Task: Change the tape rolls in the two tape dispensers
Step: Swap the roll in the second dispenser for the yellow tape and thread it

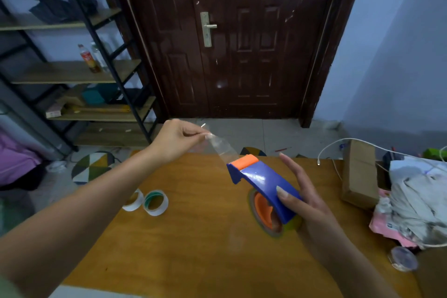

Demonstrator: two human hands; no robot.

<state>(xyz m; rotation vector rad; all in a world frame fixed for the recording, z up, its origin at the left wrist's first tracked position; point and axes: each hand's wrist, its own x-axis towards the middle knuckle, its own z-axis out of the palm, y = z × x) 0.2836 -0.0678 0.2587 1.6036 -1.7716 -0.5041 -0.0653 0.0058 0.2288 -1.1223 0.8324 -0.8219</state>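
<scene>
**Clear tape pulled taut from a blue dispenser held over a table**

A person holds a blue and orange dispenser above the right half of a wooden table. The right hand supports it from the right side, thumb laid across the blue body, the other fingers spread and straight. A roll sits on the orange hub at the near, lower end.

The left hand is raised farther away and to the left, its thumb and forefinger pinched shut on the free end of a clear tape strip. The strip runs in a straight line from that pinch down and right to the orange cutter end of the dispenser. The dispenser's long axis follows the same line, cutter end far and left, hub near and right. So the left hand is the nearer one to the strip's end, and any tearing or threading would likely turn on this line.

Count: one dispenser in view; a second cannot be seen. Two loose rolls lie touching on the left of the table. One small clear roll rests at the right edge.
</scene>
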